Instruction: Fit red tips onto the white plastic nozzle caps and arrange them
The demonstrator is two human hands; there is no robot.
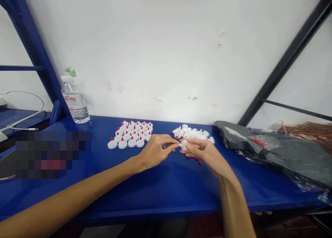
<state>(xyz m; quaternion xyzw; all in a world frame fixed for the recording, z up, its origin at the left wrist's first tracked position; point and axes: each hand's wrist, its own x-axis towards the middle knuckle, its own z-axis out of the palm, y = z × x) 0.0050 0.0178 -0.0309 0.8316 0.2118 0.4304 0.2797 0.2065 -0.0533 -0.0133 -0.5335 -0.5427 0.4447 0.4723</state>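
Observation:
My right hand [203,150] grips a white plastic nozzle cap [184,145], its narrow spout turned to the left. At the tip of that spout, the thumb and finger of my left hand [155,150] are pinched together; whether a small red piece sits between them is hidden. Behind my right hand lies a loose pile of white nozzle caps [193,132]. Several small red tips [197,159] are scattered on the blue table just below my fingers. To the left, white nozzle caps with red tips [131,141] stand upright in rows.
A water bottle [75,101] stands at the back left against the wall. Dark plastic bags [280,151] cover the right side of the blue table [166,193]. Blue and dark metal posts rise at both sides. A white cable [23,120] lies at far left.

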